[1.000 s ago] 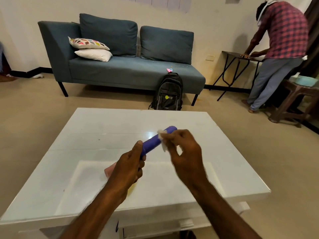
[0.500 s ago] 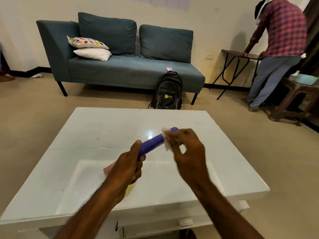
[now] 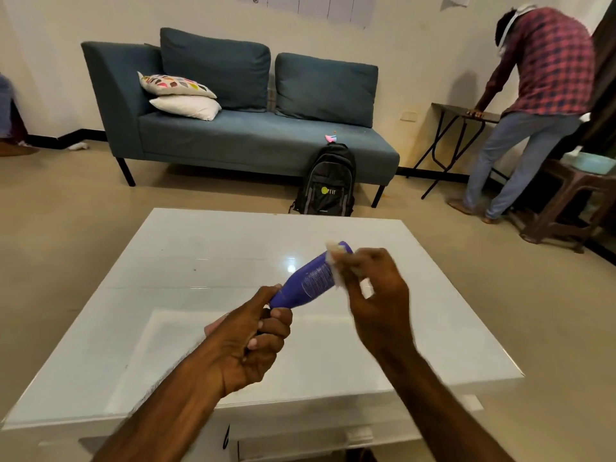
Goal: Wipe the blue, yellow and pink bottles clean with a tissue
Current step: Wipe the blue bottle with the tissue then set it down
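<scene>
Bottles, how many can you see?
2: the blue bottle held in the left hand, and a pink bottle peeking out behind that hand. A yellow one may be hidden.

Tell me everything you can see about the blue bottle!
The blue bottle looks smooth, likely plastic, with tiny white print on its side. It narrows toward its lower end. It is tilted, held in the air over the white table. The left-hand grip wraps its narrow lower end; the right-hand grip presses a white tissue against its upper end.
</scene>
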